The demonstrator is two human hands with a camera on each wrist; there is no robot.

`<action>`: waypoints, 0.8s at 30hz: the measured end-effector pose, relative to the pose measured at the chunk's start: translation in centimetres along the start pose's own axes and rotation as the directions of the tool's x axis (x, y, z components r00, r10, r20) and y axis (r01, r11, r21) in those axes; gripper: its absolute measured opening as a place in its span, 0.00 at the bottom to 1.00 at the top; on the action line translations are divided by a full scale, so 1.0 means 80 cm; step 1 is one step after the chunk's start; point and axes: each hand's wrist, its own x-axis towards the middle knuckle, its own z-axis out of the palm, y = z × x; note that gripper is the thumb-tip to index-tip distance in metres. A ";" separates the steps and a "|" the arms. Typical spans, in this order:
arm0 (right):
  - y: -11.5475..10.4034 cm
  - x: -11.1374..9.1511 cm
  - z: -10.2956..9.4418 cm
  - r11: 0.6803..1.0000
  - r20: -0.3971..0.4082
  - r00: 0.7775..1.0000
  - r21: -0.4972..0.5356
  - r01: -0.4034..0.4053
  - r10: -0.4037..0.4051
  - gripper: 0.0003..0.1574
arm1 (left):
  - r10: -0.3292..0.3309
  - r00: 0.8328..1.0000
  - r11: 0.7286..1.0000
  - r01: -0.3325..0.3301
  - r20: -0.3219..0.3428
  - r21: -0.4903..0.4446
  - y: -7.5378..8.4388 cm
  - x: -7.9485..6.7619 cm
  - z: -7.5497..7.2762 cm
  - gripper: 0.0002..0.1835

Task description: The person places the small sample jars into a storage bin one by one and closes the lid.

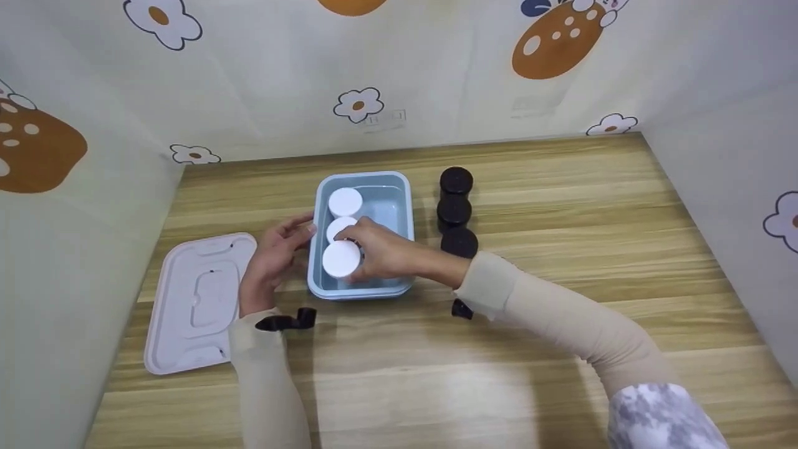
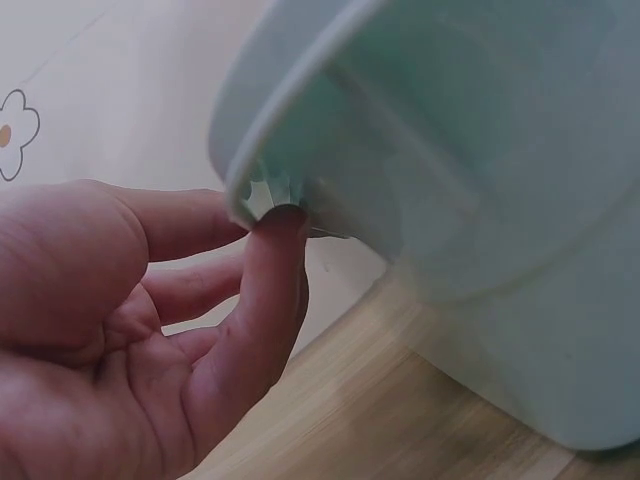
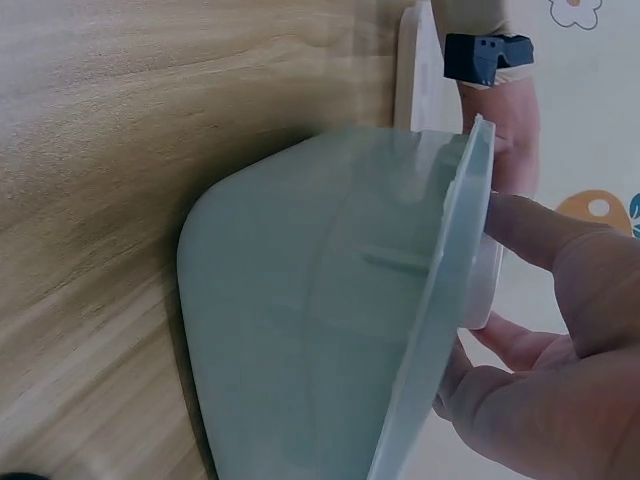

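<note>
A light blue plastic bin [image 1: 409, 206] stands on the wooden table, with three white round-topped containers along its left side. My right hand [image 1: 383, 249] reaches over the bin's right rim and grips the nearest white container [image 1: 341, 259], thumb and fingers around its side. Behind it are the middle white container [image 1: 340, 228], partly covered by my fingers, and the far one [image 1: 345, 202]. My left hand [image 1: 274, 252] is at the bin's left side; in the left wrist view its fingers [image 2: 265, 280] pinch the rim. From the right wrist, the bin wall [image 3: 300, 300] hides most of the gripped container.
A white lid [image 1: 215, 293] with a moulded handle lies left of the bin, beside my left forearm. Three black round-topped containers [image 1: 455, 211] stand in a row to the bin's right, the nearest close to my right forearm. A patterned curtain [image 1: 268, 87] borders the table's back.
</note>
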 end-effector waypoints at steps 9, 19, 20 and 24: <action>-0.001 0.006 0.018 0.999 -0.011 1.000 -0.030 -0.025 0.024 0.41 | 0.009 1.000 0.999 -0.008 0.010 -0.036 -0.001 0.000 0.000 0.27; -0.003 0.005 0.030 0.995 -0.044 0.996 -0.071 -0.075 0.072 0.36 | 0.019 1.000 0.998 -0.017 0.021 -0.054 -0.004 0.000 0.000 0.27; -0.003 0.005 0.031 0.995 -0.047 0.997 -0.076 -0.069 0.065 0.35 | 0.016 1.000 0.999 -0.015 0.018 -0.052 -0.003 0.000 0.000 0.27; -0.002 0.006 0.030 0.996 -0.056 0.997 -0.076 -0.049 0.045 0.33 | 0.010 1.000 0.999 -0.010 0.009 -0.045 -0.002 0.000 0.000 0.27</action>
